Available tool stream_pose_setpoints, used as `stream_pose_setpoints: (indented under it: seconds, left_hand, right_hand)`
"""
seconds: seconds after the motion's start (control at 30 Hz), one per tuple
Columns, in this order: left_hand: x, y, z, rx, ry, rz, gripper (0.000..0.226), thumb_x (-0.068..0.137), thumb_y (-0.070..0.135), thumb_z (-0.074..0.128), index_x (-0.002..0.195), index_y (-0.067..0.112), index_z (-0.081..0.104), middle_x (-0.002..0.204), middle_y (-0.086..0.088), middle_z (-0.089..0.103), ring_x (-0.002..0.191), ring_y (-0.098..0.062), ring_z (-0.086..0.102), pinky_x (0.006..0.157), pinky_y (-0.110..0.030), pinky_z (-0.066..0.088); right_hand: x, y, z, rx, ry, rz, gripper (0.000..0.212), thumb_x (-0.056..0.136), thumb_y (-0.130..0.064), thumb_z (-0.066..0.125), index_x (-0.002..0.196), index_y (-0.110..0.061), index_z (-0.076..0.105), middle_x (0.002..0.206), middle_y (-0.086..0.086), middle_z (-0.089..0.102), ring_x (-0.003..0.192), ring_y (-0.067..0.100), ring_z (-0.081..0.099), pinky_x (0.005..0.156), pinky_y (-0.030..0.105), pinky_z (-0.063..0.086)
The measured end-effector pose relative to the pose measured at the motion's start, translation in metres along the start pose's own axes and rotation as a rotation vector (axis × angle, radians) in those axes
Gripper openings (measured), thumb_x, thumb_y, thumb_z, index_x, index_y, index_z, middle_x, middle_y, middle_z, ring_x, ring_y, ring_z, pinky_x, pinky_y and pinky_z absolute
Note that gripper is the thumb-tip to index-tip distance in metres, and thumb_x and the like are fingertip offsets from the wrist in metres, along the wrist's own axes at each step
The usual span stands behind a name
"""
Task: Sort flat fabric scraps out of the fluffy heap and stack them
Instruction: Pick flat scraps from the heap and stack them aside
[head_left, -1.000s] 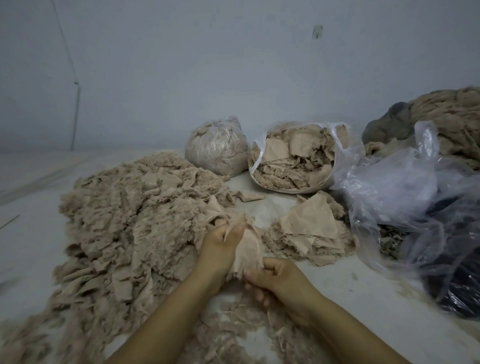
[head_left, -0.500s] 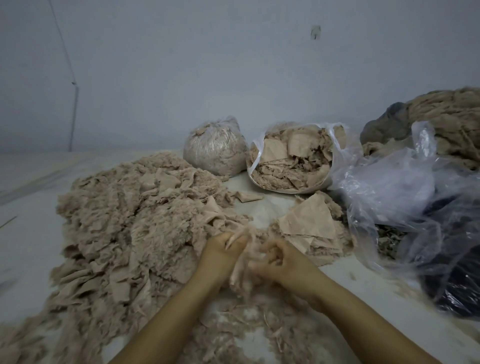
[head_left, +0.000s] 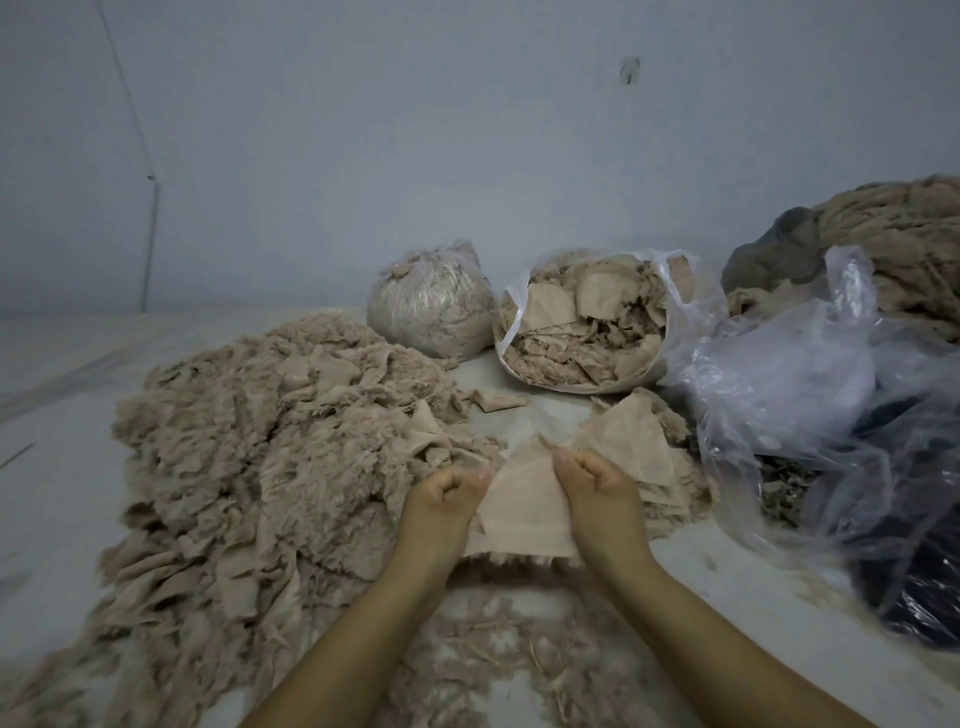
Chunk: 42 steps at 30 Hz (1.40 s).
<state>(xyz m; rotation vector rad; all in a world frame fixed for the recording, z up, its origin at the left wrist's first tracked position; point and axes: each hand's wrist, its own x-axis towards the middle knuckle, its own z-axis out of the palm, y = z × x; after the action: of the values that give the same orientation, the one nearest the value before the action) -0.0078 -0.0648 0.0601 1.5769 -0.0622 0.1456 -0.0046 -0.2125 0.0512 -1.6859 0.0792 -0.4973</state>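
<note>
A beige flat fabric scrap (head_left: 522, 512) is stretched out between my two hands, just above the floor in front of me. My left hand (head_left: 447, 493) pinches its left edge with curled fingers. My right hand (head_left: 595, 491) pinches its right edge the same way. The big fluffy heap (head_left: 244, 467) of beige fabric spreads to the left of my hands. A low stack of flat scraps (head_left: 636, 447) lies just behind and right of my right hand.
An open plastic bag of scraps (head_left: 587, 325) and a tied bag (head_left: 428, 306) stand at the back by the wall. Crumpled clear plastic bags (head_left: 810, 405) lie to the right, with a fibre pile (head_left: 904, 234) behind. Loose fluff (head_left: 498, 649) covers the floor between my arms.
The scrap was bunched between my hands a second ago. My hands have moved apart and up, and the scrap is now spread flat between them.
</note>
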Motion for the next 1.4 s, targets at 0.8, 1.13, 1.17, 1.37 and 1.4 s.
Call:
stream_pose_setpoints:
  seconds: [0.8,1.13,1.17,1.37,1.4]
  left_hand:
    - [0.041,-0.038,-0.05,1.04,-0.407,0.484,0.033,0.094,0.039,0.051,0.121,0.021,0.06,0.124,0.008,0.056,0.117,-0.008,0.045,0.098,-0.018,0.032]
    - [0.046,-0.029,-0.054,0.882,-0.068,0.732,0.019,0.088,0.02,0.06,0.102,0.013,0.07,0.115,0.002,0.062,0.108,-0.006,0.051,0.097,-0.015,0.038]
    - [0.048,-0.026,-0.054,0.932,-0.002,0.743,0.025,0.088,0.019,0.059,0.111,0.012,0.067,0.123,-0.001,0.058,0.116,-0.009,0.047,0.101,-0.015,0.033]
    - [0.056,-0.038,-0.065,1.188,-0.199,0.607,0.072,0.087,0.035,0.055,0.149,0.03,0.018,0.157,0.009,0.007,0.143,-0.01,0.003,0.113,-0.021,-0.005]
    - [0.056,-0.043,-0.066,1.242,-0.258,0.608,0.074,0.086,0.031,0.053,0.149,0.031,0.014,0.158,0.008,0.003,0.144,-0.011,-0.001,0.113,-0.023,-0.006]
  right_hand:
    - [0.118,0.08,-0.039,-1.154,-0.296,0.003,0.063,0.095,-0.06,0.031,0.151,-0.034,0.017,0.161,0.004,0.001,0.146,0.032,-0.004,0.117,0.055,0.007]
    - [0.061,0.049,0.057,-0.64,-0.48,-0.35,0.041,0.096,-0.032,0.053,0.135,-0.019,0.05,0.132,0.003,0.055,0.12,0.021,0.048,0.101,0.027,0.034]
    - [0.06,0.051,0.06,-0.697,-0.518,-0.321,0.035,0.096,-0.03,0.053,0.129,-0.018,0.055,0.126,0.004,0.058,0.116,0.023,0.051,0.097,0.027,0.038]
    - [0.053,0.034,0.052,-0.343,-0.257,-0.21,0.03,0.095,-0.017,0.056,0.066,-0.01,0.053,0.061,0.0,0.052,0.06,0.01,0.049,0.063,0.03,0.036]
    - [0.052,0.027,0.05,-0.3,-0.227,-0.215,0.035,0.095,-0.017,0.056,0.062,-0.014,0.047,0.058,-0.004,0.046,0.055,0.005,0.043,0.058,0.028,0.032]
